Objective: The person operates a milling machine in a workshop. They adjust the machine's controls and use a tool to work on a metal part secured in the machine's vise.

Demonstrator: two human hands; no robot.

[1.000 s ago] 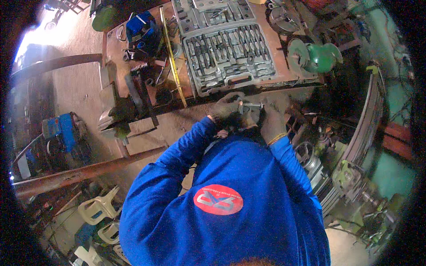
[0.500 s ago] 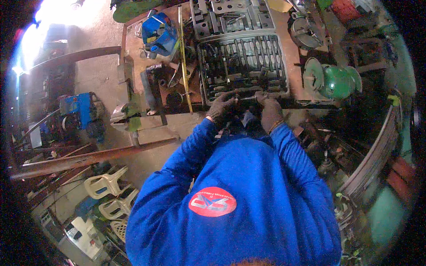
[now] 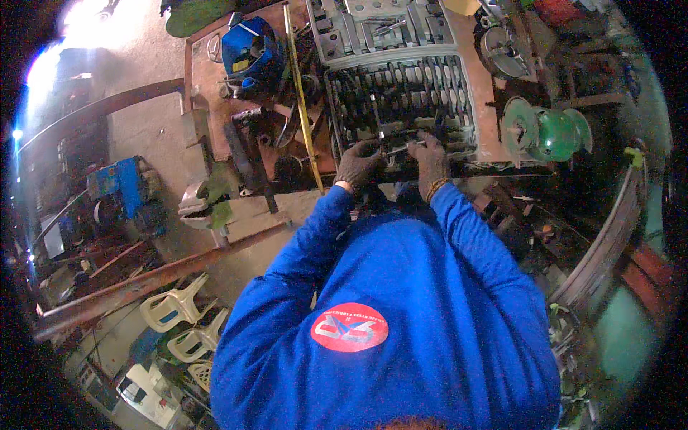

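Note:
Both my hands wear dark knit gloves over the near edge of an open tool case. My left hand has its fingers curled inward beside a small metal piece, whose exact kind is too small to tell. My right hand faces it, thumb and fingers pinched together by the same piece's other end. Rows of slim metal parts fill the case's dark near half. In the far half lie grey metal blocks with holes and several short rods.
Left of the case, a yellow measuring tape runs along the bench past a blue container of small items. A green spool stands at the right. A vise juts from the bench's left corner. Plastic chairs stand behind at left.
My hands have moved slightly forward from the case's front edge, over its near part. The right hand's fingers are more bent. The whole view has shifted a little.

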